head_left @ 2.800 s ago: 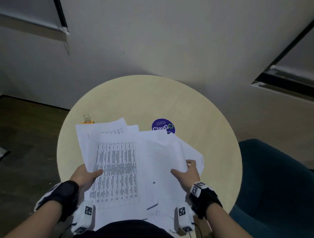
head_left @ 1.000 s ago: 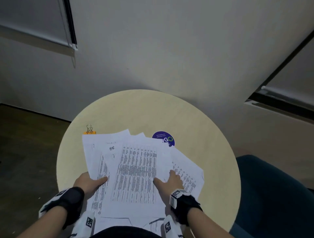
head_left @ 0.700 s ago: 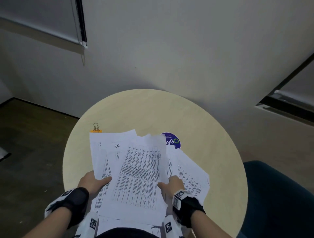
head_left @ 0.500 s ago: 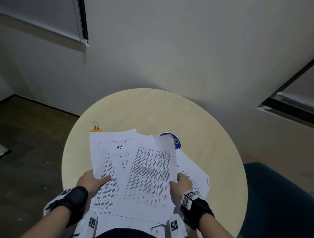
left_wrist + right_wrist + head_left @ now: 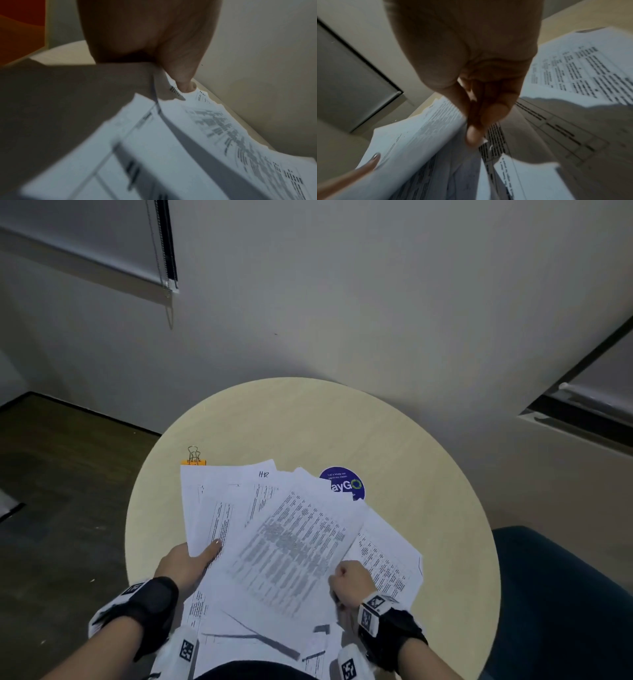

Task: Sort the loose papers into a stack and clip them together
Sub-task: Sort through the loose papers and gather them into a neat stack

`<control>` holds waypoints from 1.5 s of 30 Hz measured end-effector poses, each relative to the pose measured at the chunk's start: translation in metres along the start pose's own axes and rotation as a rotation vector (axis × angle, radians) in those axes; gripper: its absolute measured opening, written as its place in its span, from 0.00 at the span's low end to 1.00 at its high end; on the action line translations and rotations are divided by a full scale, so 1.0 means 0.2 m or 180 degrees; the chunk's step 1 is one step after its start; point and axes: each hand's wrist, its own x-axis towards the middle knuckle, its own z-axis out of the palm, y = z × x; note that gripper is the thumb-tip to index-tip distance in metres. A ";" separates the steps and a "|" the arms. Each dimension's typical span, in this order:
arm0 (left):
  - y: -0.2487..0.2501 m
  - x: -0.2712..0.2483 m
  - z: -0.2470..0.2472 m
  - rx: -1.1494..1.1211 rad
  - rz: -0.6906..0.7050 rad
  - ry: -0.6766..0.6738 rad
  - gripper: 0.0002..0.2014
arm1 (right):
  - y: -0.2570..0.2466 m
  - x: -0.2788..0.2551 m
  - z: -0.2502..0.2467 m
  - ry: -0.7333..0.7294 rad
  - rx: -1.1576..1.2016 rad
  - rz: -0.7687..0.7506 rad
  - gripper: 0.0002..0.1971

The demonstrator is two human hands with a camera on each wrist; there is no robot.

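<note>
Several loose white printed papers lie fanned out on the near half of the round table. My left hand holds their left edge, thumb on top and fingers hidden beneath; the left wrist view shows the thumb pressing on the papers. My right hand is curled at the lower right edge of the top printed sheet. The right wrist view shows its fingers pinching the papers. An orange binder clip lies at the far left corner of the papers, apart from both hands.
A round purple sticker sits on the table, partly under the papers. A dark blue chair stands to the right of the table. A wall runs close behind the table, and dark floor lies to the left.
The top printed sheet has swung clockwise and now lies slanted. My right hand has moved right and curled from flat on the sheets into a pinch at their edge. The left hand stays.
</note>
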 end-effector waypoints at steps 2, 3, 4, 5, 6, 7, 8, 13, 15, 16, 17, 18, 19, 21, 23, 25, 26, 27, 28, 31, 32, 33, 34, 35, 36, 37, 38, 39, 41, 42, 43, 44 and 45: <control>-0.01 0.00 0.00 -0.0014 -0.0005 -0.0020 0.23 | -0.02 0.00 0.03 -0.0229 -0.0125 -0.0208 0.20; -0.01 0.00 0.00 0.0037 0.0012 -0.0032 0.22 | -0.02 0.01 0.03 -0.0196 -0.0176 -0.0239 0.20; -0.01 0.00 0.00 0.0065 0.0025 -0.0035 0.22 | -0.01 0.01 0.02 -0.0056 -0.0222 -0.0221 0.20; -0.01 0.00 -0.01 0.0075 0.0020 -0.0046 0.21 | 0.00 0.01 0.00 0.0130 -0.0262 -0.0168 0.20; -0.01 0.01 -0.01 0.0080 0.0019 -0.0050 0.20 | 0.02 0.02 -0.03 0.0312 -0.0286 -0.0098 0.21; -0.01 0.01 -0.01 0.0096 0.0020 -0.0054 0.20 | 0.03 0.02 -0.06 0.0461 -0.0278 -0.0011 0.21; -0.02 0.02 -0.01 0.0110 0.0013 -0.0064 0.19 | 0.05 0.03 -0.08 0.0590 -0.0241 0.0063 0.21; 0.00 0.02 0.00 0.0015 0.0033 -0.0108 0.14 | 0.06 0.05 -0.15 0.0682 -0.0128 0.0225 0.18; 0.00 0.02 -0.01 0.0034 0.0064 -0.0100 0.18 | 0.04 0.06 -0.13 0.0409 -0.0475 0.0278 0.16; 0.00 0.02 -0.01 0.0025 0.0060 -0.0104 0.20 | 0.03 0.07 -0.12 0.0300 -0.0571 0.0280 0.14; -0.01 0.02 -0.01 0.0000 0.0070 -0.0115 0.23 | 0.02 0.07 -0.10 0.0227 -0.0571 0.0258 0.12; -0.02 0.02 -0.01 -0.0032 0.0051 -0.0130 0.25 | 0.02 0.08 -0.08 0.0205 -0.0492 0.0201 0.11; -0.03 0.03 -0.01 -0.0068 0.0043 -0.0134 0.26 | 0.01 0.08 -0.07 0.0195 -0.0380 0.0147 0.10; -0.04 0.04 -0.01 -0.0105 -0.0023 -0.0125 0.27 | 0.00 0.08 -0.03 0.0251 -0.0196 0.0039 0.13; -0.01 0.02 -0.01 -0.0206 -0.0079 -0.0113 0.25 | -0.04 0.07 0.02 0.0343 -0.0139 -0.0125 0.15; 0.02 0.00 -0.01 -0.0386 -0.0152 -0.0137 0.23 | -0.10 0.04 0.07 0.0239 -0.0169 -0.0359 0.13; 0.02 0.00 0.00 -0.0441 -0.0188 -0.0152 0.21 | -0.14 0.03 0.09 0.0079 -0.0210 -0.0496 0.12; 0.01 0.01 0.00 -0.0467 -0.0166 -0.0186 0.19 | -0.17 0.01 0.12 -0.0058 -0.0245 -0.0606 0.12; -0.01 0.02 0.00 -0.0450 -0.0162 -0.0213 0.20 | -0.19 0.01 0.13 -0.0062 -0.0263 -0.0660 0.12; -0.06 0.07 -0.01 -0.0332 -0.0219 -0.0205 0.23 | -0.15 0.03 0.12 0.0906 -0.0298 -0.0295 0.21; -0.08 0.08 0.00 -0.0295 -0.0218 -0.0172 0.21 | -0.11 0.04 0.09 0.1127 -0.0282 0.0021 0.26; -0.08 0.08 0.00 -0.0287 -0.0189 -0.0131 0.19 | -0.06 0.06 0.07 0.1157 -0.0249 0.0374 0.32; -0.09 0.09 0.00 -0.0302 -0.0168 -0.0095 0.19 | -0.01 0.06 0.05 0.1079 -0.0233 0.0672 0.38; -0.09 0.08 0.00 -0.0326 -0.0154 -0.0072 0.19 | 0.03 0.06 0.05 0.0976 -0.0213 0.0833 0.42; -0.09 0.08 0.00 -0.0342 -0.0159 -0.0066 0.19 | 0.05 0.07 0.06 0.0907 -0.0134 0.0898 0.45; -0.08 0.08 0.00 -0.0335 -0.0170 -0.0081 0.19 | 0.06 0.07 0.07 0.0881 0.0131 0.0870 0.46; -0.08 0.08 0.00 -0.0328 -0.0177 -0.0094 0.20 | 0.06 0.08 0.09 0.0841 0.0668 0.0815 0.46; -0.07 0.08 0.00 -0.0323 -0.0179 -0.0106 0.21 | 0.06 0.07 0.10 0.0811 0.1328 0.0677 0.42; -0.07 0.07 0.00 -0.0315 -0.0153 -0.0107 0.22 | 0.06 0.07 0.12 0.0828 0.1979 0.0587 0.27; -0.07 0.07 0.00 -0.0322 -0.0143 -0.0107 0.21 | 0.07 0.07 0.12 0.0938 0.1913 0.0583 0.22; -0.07 0.07 0.00 -0.0348 -0.0137 -0.0105 0.20 | 0.07 0.05 0.10 0.1050 0.1814 0.0511 0.18; -0.07 0.07 0.00 -0.0372 -0.0128 -0.0110 0.19 | 0.08 0.05 0.08 0.1150 0.1635 0.0453 0.14; -0.07 0.07 -0.01 -0.0372 -0.0121 -0.0114 0.18 | 0.10 0.04 0.04 0.1201 0.1412 0.0419 0.09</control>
